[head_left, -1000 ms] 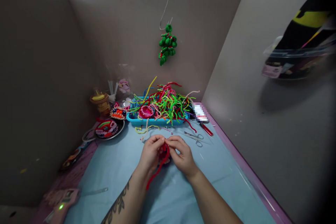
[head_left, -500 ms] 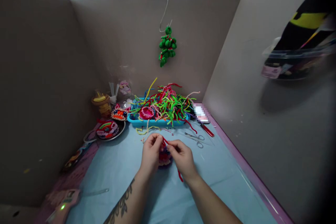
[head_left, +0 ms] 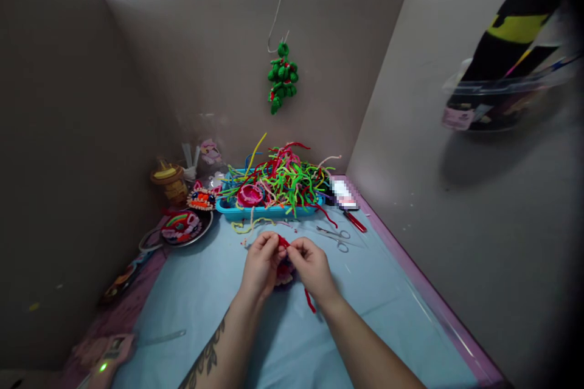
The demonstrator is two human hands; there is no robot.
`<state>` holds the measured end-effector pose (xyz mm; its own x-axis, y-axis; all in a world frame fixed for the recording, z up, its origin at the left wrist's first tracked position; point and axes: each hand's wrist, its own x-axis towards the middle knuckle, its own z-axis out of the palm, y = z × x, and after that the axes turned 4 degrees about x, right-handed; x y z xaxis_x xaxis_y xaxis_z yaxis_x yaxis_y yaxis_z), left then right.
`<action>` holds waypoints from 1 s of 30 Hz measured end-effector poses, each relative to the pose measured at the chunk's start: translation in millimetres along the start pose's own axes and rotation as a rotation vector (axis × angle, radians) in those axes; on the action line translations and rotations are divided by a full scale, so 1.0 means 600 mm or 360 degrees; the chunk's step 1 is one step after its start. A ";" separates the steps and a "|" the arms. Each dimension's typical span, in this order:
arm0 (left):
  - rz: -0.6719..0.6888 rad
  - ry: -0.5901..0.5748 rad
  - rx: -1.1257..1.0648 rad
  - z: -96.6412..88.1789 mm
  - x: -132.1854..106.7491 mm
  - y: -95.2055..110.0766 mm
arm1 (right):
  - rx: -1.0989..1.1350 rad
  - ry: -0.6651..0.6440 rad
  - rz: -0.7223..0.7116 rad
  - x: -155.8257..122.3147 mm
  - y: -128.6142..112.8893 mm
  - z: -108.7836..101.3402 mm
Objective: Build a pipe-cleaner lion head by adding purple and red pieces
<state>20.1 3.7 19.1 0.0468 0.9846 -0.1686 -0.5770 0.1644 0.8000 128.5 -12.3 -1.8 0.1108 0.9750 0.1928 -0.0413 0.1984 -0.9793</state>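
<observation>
Over the middle of the blue-covered table, my left hand [head_left: 263, 262] pinches a fuzzy piece in red, pink and purple [head_left: 283, 273], partly hidden behind my fingers. My right hand [head_left: 312, 264] is closed in a pinch on a red pipe cleaner [head_left: 310, 300], whose loose end hangs below the palm. Both sets of fingertips almost meet where the red strand [head_left: 283, 242] shows between them. Just beyond lie a pale yellow pipe cleaner [head_left: 239, 228] and, to the right, silver scissors [head_left: 335, 237].
A blue tray [head_left: 264, 214] heaped with colourful pipe cleaners stands at the back. Left are a metal bowl [head_left: 207, 229] with fuzzy pieces and a brown cup [head_left: 173, 185]. A red-handled tool [head_left: 354, 222] and a blurred phone [head_left: 344, 193] lie right. Grey partitions [head_left: 438, 219] enclose the table.
The view has shifted slightly, moving the background left. My fingertips have drawn closer together around the red pipe cleaner, and less of its strand shows between them.
</observation>
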 end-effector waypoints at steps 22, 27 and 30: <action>0.0449 -0.0087 0.1046 -0.018 0.005 0.002 | 0.0293 -0.0245 0.0435 0.018 -0.010 -0.021; 0.0523 -0.0352 0.1323 -0.027 0.011 0.029 | 0.0126 -0.0410 0.0341 0.026 -0.021 -0.041; 0.0756 -0.0503 0.1637 -0.029 0.011 0.031 | 0.0025 -0.0401 0.0265 0.030 -0.018 -0.046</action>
<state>-4.9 12.0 22.9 0.2876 0.9073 0.3066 0.3321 -0.3948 0.8567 158.5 0.3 10.4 -0.1483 0.9881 0.0410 -0.0536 0.0333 -0.9980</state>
